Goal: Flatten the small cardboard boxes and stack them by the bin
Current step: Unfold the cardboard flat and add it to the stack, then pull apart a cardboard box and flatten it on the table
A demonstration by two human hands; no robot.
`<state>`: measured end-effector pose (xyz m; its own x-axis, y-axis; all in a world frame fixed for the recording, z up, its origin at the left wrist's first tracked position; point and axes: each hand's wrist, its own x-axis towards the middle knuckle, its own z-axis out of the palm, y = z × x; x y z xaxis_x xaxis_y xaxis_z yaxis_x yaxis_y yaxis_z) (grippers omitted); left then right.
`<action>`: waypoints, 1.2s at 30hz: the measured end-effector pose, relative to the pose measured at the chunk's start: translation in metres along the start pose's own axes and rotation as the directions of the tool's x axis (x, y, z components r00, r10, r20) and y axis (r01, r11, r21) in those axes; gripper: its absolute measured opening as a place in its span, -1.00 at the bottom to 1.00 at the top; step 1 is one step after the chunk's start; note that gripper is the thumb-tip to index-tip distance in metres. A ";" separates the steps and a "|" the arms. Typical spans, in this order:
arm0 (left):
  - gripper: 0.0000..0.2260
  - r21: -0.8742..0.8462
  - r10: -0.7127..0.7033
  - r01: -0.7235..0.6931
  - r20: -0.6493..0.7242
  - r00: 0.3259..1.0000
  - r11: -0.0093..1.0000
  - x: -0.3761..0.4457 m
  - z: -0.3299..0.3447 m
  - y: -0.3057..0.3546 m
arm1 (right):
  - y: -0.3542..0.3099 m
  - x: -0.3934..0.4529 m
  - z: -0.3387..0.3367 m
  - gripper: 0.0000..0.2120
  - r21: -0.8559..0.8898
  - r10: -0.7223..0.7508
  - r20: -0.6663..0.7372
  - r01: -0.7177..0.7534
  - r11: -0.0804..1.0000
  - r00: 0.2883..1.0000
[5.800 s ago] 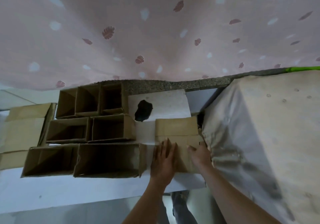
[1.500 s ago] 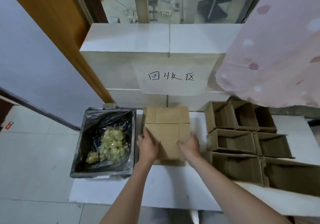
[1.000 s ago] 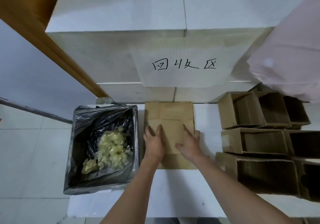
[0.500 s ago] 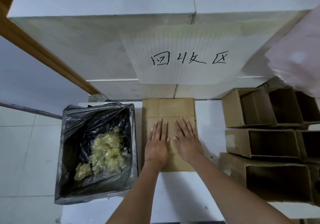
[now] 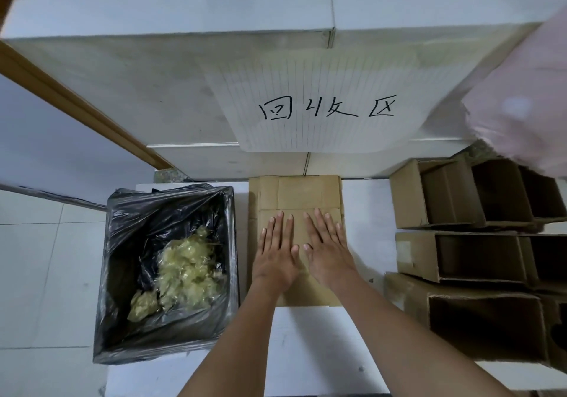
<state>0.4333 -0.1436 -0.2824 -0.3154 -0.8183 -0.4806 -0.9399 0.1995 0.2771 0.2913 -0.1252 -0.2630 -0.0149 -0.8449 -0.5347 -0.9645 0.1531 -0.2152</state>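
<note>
A flattened brown cardboard box (image 5: pixel 299 195) lies on the white surface just right of the bin (image 5: pixel 122 274), on top of other flat cardboard. My left hand (image 5: pixel 276 251) and my right hand (image 5: pixel 326 247) rest palm down on it side by side, fingers spread and flat, gripping nothing. The bin is lined with a black bag and holds crumpled yellowish plastic (image 5: pixel 181 270). Several upright open cardboard boxes (image 5: pixel 460 194) stand in rows on the right.
White blocks (image 5: pixel 171 83) form a wall behind the stack, with a paper sign (image 5: pixel 322 105) of handwritten characters. A pink cloth (image 5: pixel 527 102) hangs at the upper right. Tiled floor (image 5: pixel 40 267) lies left of the bin.
The flattened box was carried from the right side to beside the bin. Over the last second my hands slid forward on it and spread flat; the view moved closer.
</note>
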 end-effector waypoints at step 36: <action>-0.54 0.153 0.179 -0.157 -0.142 0.974 0.976 -0.091 -0.109 0.329 | 0.236 -0.220 -0.202 -0.55 0.005 0.237 -0.306 -0.247 0.969 0.922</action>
<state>0.1669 -0.0620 -0.0566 -0.4563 -0.8376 -0.3004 -0.8877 0.4052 0.2186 0.0132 -0.0068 -0.0307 -0.3227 -0.8996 -0.2943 -0.9295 0.3599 -0.0808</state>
